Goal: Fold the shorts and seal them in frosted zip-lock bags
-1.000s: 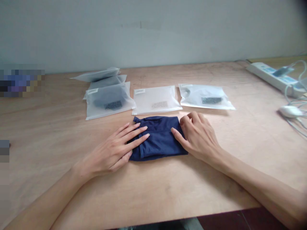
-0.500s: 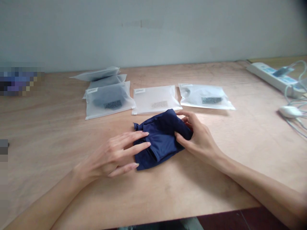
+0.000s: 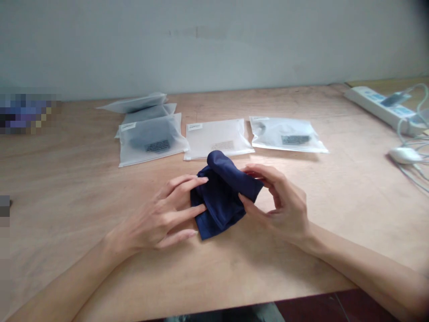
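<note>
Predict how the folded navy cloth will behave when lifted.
The navy cloth is probably floppy: its raised part curls over where the right hand pinches it. It looks thin, so likely light. Its faint sheen suggests the folded layers may slip.

The blue cloth [image 3: 221, 202] hides its own underside; print [image 3: 158, 146] on the bags [image 3: 217, 133] is too small to read.
</note>
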### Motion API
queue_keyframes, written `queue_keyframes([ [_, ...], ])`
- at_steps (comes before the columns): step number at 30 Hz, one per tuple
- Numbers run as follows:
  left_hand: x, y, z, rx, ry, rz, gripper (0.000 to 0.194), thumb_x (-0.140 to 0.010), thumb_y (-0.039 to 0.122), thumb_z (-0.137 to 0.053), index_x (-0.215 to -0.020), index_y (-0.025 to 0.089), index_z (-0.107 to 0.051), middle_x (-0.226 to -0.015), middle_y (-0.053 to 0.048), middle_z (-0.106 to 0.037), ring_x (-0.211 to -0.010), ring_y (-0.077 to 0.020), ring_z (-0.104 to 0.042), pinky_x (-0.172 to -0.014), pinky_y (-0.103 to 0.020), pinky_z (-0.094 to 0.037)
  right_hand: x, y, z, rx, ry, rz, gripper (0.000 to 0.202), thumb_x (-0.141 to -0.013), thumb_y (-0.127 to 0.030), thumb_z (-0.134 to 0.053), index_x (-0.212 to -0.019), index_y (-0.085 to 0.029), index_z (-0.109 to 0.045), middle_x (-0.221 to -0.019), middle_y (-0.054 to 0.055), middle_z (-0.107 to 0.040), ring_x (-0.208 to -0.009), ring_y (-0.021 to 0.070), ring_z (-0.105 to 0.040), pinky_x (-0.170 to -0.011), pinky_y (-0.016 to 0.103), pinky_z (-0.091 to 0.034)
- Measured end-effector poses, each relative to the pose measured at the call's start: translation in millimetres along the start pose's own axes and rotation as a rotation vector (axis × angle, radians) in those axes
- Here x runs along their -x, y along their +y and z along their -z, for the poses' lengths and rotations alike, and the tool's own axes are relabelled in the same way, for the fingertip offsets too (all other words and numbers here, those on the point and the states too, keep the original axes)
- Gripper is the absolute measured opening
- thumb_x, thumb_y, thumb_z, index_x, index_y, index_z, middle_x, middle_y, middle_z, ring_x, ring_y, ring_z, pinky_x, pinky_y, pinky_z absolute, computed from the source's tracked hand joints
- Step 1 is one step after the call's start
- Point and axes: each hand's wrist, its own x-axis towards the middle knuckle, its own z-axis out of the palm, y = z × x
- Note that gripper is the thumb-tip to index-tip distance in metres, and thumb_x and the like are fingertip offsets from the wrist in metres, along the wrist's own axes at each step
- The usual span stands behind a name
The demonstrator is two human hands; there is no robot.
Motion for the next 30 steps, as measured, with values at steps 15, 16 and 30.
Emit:
queue_keyframes([
  [15, -7, -3, -3.6, -0.131, 0.133, -0.036, 0.060, -0.099, 0.021, -0.065, -0.155, 0.023, -0.043, -0.167, -0.011, -0.037, -0.158, -0.0339, -0.026, -0.129, -0.060, -0.025, -7, -15, 7, 0.121, -0.610, 0.614, 0.028, -0.108, -0.012, -0.043, -0.115, -0.009, -0.070, -0.133, 0.010, -0.072, -0.132, 0.0193, -0.061, -0.109, 0.029, -0.055],
  [16, -7, -4, -5.4, -0.131, 0.081, -0.029, 0.061, -0.102, 0.025, -0.060, -0.159, 0.021, -0.039, -0.166, -0.012, -0.038, -0.159, -0.0333, -0.024, -0.130, -0.059, -0.022, -7, -16, 5, 0.133, -0.610, 0.617, 0.028, -0.108, -0.012, -0.042, -0.114, -0.010, -0.070, -0.132, 0.010, -0.072, -0.130, 0.0193, -0.062, -0.108, 0.029, -0.055],
  [30, -6, 3, -12.4, -0.060, 0.019, 0.110, 0.067, -0.103, 0.029, -0.057, -0.164, 0.023, -0.030, -0.161, -0.010, -0.046, -0.137, -0.0302, -0.047, -0.115, -0.048, -0.044, 2, -10, 1, 0.416, -0.355, 0.427, 0.046, -0.091, -0.048, -0.066, -0.114, -0.009, -0.066, -0.111, 0.021, -0.071, -0.102, 0.0318, -0.068, -0.085, 0.045, -0.061],
])
